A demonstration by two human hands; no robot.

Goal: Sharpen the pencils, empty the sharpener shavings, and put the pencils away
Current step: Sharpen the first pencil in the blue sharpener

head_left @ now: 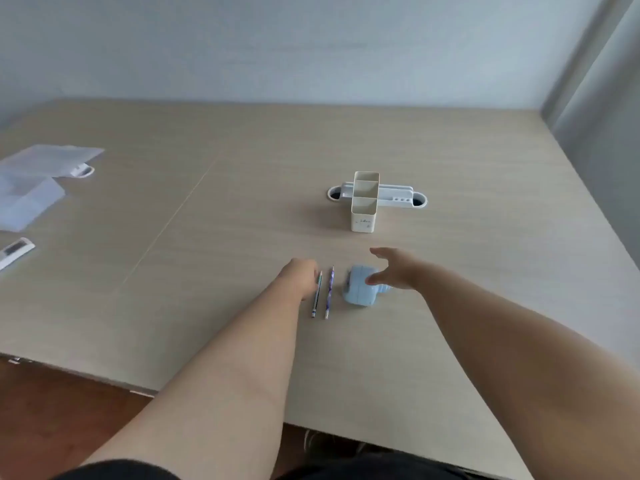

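Note:
Two pencils lie side by side on the wooden table: a green-striped pencil (317, 294) on the left and a purple patterned pencil (329, 292) just right of it. A light blue pencil sharpener (360, 289) sits to their right. My left hand (300, 274) rests at the tip end of the green pencil, fingers curled against it; a grip is not clear. My right hand (394, 268) hovers over the sharpener's right side with fingers spread. A cream pencil holder (363, 211) with three compartments stands farther back.
A white cable-port tray (394, 195) lies behind the holder. Clear plastic sleeves (38, 178) and a white remote-like device (14, 251) sit at the far left. The table's near edge (138, 389) runs diagonally; the floor shows below. A wall rises behind.

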